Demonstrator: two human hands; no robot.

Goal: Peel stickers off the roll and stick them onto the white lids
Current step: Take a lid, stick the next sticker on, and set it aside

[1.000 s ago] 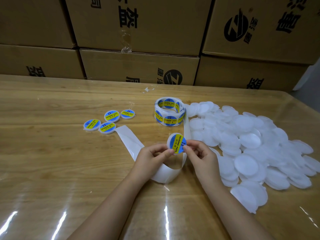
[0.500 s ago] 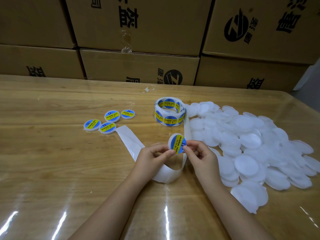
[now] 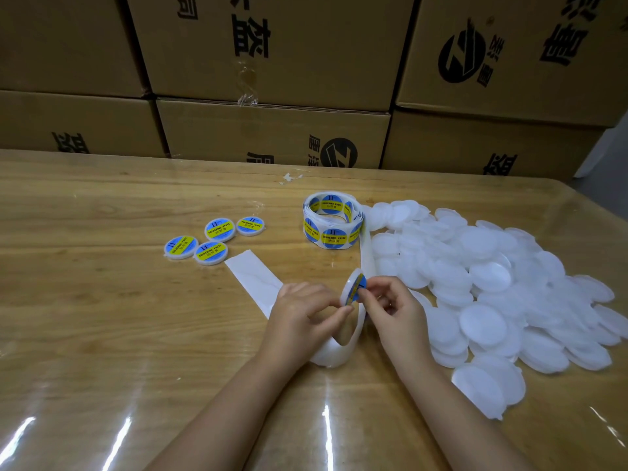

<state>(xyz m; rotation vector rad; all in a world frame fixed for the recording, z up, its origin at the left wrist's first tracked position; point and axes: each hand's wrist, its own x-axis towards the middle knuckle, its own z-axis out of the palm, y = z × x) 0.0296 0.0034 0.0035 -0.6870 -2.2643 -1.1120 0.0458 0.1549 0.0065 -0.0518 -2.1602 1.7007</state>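
Fingers of the left hand (image 3: pixel 302 312) and right hand (image 3: pixel 390 305) pinch one white lid (image 3: pixel 353 290) between them, tilted on edge so the blue-and-yellow sticker (image 3: pixel 359 289) can be pressed flat. At twelve o'clock sits the sticker roll (image 3: pixel 331 224), its spent backing strip (image 3: pixel 255 277) trailing toward the hands. Four labelled lids (image 3: pixel 214 239) wait at ten o'clock; the bare lid pile (image 3: pixel 492 283) lies at three, within easy reach.

Brown cardboard boxes (image 3: pixel 272 49) printed with black characters and a round logo stand stacked along the far side. The wooden counter (image 3: pixel 102 317) lies under a glossy clear sheet. A small white scrap (image 3: pixel 291 177) lies near its far edge.
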